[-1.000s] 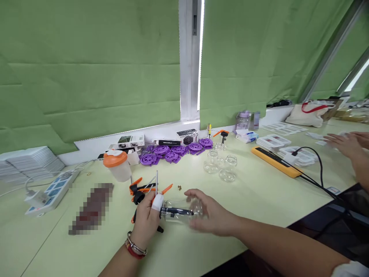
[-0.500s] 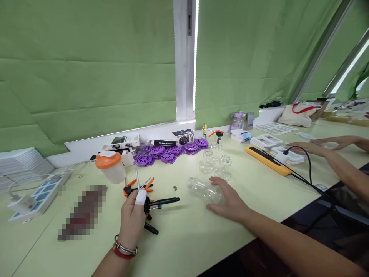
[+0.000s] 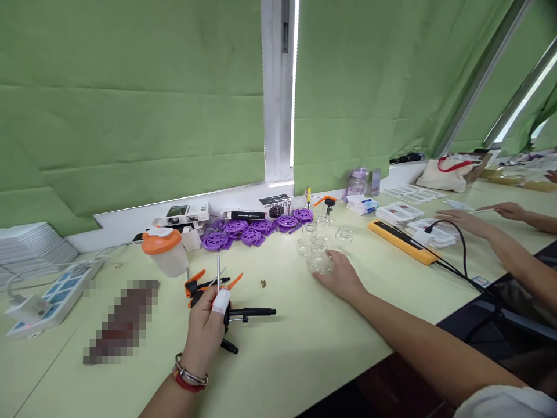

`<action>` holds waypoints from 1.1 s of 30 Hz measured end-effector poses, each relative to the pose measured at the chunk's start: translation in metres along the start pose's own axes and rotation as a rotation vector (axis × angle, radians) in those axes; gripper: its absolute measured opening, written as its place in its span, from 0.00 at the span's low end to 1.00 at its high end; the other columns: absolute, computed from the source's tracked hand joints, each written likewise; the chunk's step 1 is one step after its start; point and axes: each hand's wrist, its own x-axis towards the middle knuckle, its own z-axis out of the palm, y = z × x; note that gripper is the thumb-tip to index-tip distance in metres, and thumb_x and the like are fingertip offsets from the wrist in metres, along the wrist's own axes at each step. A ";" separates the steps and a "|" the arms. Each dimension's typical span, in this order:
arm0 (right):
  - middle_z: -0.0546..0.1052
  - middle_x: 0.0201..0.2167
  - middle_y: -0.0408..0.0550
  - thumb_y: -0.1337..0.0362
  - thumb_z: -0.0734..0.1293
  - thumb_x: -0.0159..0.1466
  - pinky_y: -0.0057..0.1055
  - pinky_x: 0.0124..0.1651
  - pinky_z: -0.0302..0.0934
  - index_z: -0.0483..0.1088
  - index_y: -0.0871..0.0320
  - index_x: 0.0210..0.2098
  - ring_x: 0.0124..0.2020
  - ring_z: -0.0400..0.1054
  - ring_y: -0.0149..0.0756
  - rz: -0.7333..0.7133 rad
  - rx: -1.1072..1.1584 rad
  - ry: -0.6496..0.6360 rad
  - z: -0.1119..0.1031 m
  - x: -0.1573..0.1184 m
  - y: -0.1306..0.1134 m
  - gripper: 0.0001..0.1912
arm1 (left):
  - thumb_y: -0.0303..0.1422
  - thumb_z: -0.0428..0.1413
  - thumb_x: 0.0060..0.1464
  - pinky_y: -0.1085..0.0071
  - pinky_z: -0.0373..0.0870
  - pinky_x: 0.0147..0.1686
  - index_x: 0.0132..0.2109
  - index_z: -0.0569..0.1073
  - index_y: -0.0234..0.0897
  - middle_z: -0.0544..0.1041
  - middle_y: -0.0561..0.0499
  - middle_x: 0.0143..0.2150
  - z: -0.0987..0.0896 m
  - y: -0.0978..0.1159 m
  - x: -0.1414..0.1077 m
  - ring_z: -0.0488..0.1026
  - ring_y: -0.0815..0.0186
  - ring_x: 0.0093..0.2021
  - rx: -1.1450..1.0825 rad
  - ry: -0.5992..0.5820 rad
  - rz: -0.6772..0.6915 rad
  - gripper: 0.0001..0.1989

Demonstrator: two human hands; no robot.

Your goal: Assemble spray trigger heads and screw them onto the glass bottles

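Note:
My left hand [image 3: 208, 332], with a white wrap on the thumb, is closed round a black tool part [image 3: 256, 312] with rod-like arms. A thin metal rod [image 3: 219, 270] sticks up by the thumb. Behind that hand lie orange-and-black parts [image 3: 198, 284] on the table. My right hand [image 3: 343, 276] grips a clear glass bottle [image 3: 319, 261], which stands upright. Other clear jars [image 3: 343, 234] stand just behind it. Several small brass-coloured pieces [image 3: 263, 284] lie on the table between my hands.
Purple plastic wheel-like parts [image 3: 252, 235] are heaped at the back, near boxes [image 3: 189, 212]. An orange-lidded cup [image 3: 167, 255] and a power strip [image 3: 56, 299] are at left. To the right lie a yellow power strip [image 3: 402, 242] and another person's hand [image 3: 463, 222].
My right hand has stood the bottle up from its tilted position and carried it back toward the other jars. My left hand has shifted slightly right, and the metal rod now points more upright.

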 end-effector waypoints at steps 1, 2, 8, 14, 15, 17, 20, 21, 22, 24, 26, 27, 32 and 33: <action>0.65 0.54 0.58 0.49 0.67 0.52 0.42 0.57 0.54 0.60 0.62 0.54 0.57 0.57 0.49 -0.002 -0.013 0.006 0.001 0.001 0.002 0.35 | 0.45 0.51 0.53 0.76 0.57 0.21 0.32 0.69 0.36 0.63 0.55 0.24 0.000 0.000 0.000 0.58 0.70 0.23 0.013 -0.016 0.019 0.16; 0.65 0.53 0.58 0.49 0.67 0.52 0.42 0.57 0.54 0.61 0.62 0.53 0.57 0.57 0.50 -0.004 -0.025 0.013 0.002 0.003 0.003 0.35 | 0.45 0.51 0.54 0.76 0.57 0.21 0.32 0.69 0.36 0.63 0.55 0.24 0.000 0.000 -0.001 0.58 0.70 0.24 0.022 -0.025 0.038 0.15; 0.60 0.57 0.58 0.50 0.63 0.56 0.40 0.55 0.58 0.56 0.63 0.58 0.56 0.59 0.48 0.063 -0.077 0.028 0.001 0.011 0.014 0.35 | 0.46 0.52 0.53 0.75 0.57 0.23 0.32 0.69 0.36 0.63 0.55 0.25 0.001 -0.002 0.001 0.59 0.69 0.25 0.026 -0.031 0.056 0.16; 0.53 0.61 0.61 0.49 0.64 0.56 0.45 0.54 0.58 0.45 0.63 0.64 0.60 0.53 0.53 0.076 -0.089 0.178 -0.005 0.009 0.006 0.44 | 0.44 0.52 0.54 0.76 0.54 0.22 0.29 0.67 0.37 0.60 0.57 0.22 0.004 -0.001 -0.001 0.55 0.71 0.23 0.033 -0.078 0.034 0.15; 0.53 0.61 0.62 0.50 0.64 0.56 0.45 0.55 0.56 0.45 0.63 0.64 0.60 0.51 0.53 0.025 -0.064 0.217 -0.007 0.005 -0.003 0.44 | 0.43 0.51 0.54 0.76 0.54 0.22 0.29 0.67 0.37 0.60 0.56 0.22 0.004 0.000 -0.001 0.56 0.71 0.23 0.042 -0.099 0.039 0.14; 0.56 0.59 0.61 0.51 0.63 0.59 0.45 0.57 0.54 0.49 0.62 0.62 0.61 0.50 0.52 -0.129 0.023 0.224 -0.011 -0.006 -0.030 0.38 | 0.43 0.52 0.54 0.76 0.54 0.22 0.27 0.64 0.37 0.61 0.56 0.22 0.005 0.001 -0.001 0.56 0.71 0.23 0.054 -0.174 0.030 0.15; 0.66 0.53 0.58 0.52 0.60 0.62 0.41 0.51 0.59 0.59 0.58 0.56 0.52 0.62 0.46 -0.368 0.209 -0.055 -0.016 -0.029 -0.080 0.26 | 0.44 0.52 0.53 0.77 0.52 0.20 0.25 0.62 0.36 0.60 0.57 0.21 0.006 0.003 -0.002 0.54 0.73 0.21 0.041 -0.330 -0.040 0.17; 0.69 0.50 0.56 0.52 0.60 0.63 0.39 0.48 0.60 0.62 0.57 0.53 0.48 0.64 0.44 -0.456 0.265 -0.201 -0.016 -0.038 -0.096 0.23 | 0.44 0.53 0.53 0.77 0.51 0.19 0.25 0.62 0.36 0.59 0.57 0.21 0.007 0.004 -0.003 0.54 0.73 0.20 0.032 -0.374 -0.070 0.17; 0.71 0.47 0.54 0.52 0.60 0.63 0.36 0.45 0.61 0.64 0.56 0.50 0.44 0.66 0.41 -0.542 0.303 -0.344 -0.015 -0.045 -0.111 0.20 | 0.44 0.53 0.52 0.77 0.50 0.18 0.25 0.63 0.36 0.59 0.57 0.20 0.008 0.004 -0.004 0.54 0.73 0.20 0.020 -0.408 -0.100 0.17; 0.74 0.35 0.50 0.55 0.58 0.65 0.32 0.38 0.59 0.68 0.56 0.41 0.36 0.67 0.38 -0.616 0.283 -0.486 -0.011 -0.058 -0.133 0.14 | 0.46 0.54 0.51 0.78 0.48 0.17 0.26 0.63 0.36 0.57 0.58 0.20 0.010 0.005 -0.005 0.53 0.74 0.19 -0.020 -0.447 -0.164 0.18; 0.72 0.26 0.47 0.58 0.54 0.67 0.29 0.32 0.55 0.68 0.58 0.32 0.28 0.65 0.35 -0.584 0.187 -0.517 -0.006 -0.065 -0.145 0.16 | 0.48 0.53 0.51 0.78 0.45 0.15 0.28 0.62 0.36 0.55 0.60 0.19 0.011 0.005 -0.006 0.51 0.76 0.17 -0.090 -0.443 -0.233 0.19; 0.71 0.24 0.46 0.58 0.53 0.68 0.29 0.30 0.53 0.67 0.58 0.30 0.26 0.64 0.34 -0.552 0.149 -0.510 -0.003 -0.066 -0.147 0.17 | 0.49 0.51 0.52 0.79 0.44 0.14 0.30 0.63 0.36 0.55 0.60 0.20 0.010 0.006 -0.006 0.50 0.76 0.16 -0.133 -0.425 -0.258 0.19; 0.69 0.23 0.44 0.58 0.53 0.68 0.27 0.29 0.50 0.66 0.58 0.28 0.25 0.62 0.32 -0.427 0.233 -0.509 -0.001 -0.054 -0.143 0.17 | 0.48 0.49 0.55 0.77 0.57 0.16 0.50 0.62 0.41 0.62 0.57 0.28 0.006 0.010 -0.007 0.58 0.75 0.18 -0.247 -0.449 -0.171 0.21; 0.69 0.22 0.43 0.59 0.54 0.67 0.26 0.29 0.50 0.66 0.57 0.28 0.25 0.62 0.31 -0.426 0.275 -0.534 -0.001 -0.051 -0.142 0.17 | 0.46 0.52 0.54 0.76 0.60 0.18 0.53 0.60 0.42 0.64 0.57 0.29 0.006 0.011 -0.008 0.60 0.74 0.20 -0.225 -0.497 -0.145 0.23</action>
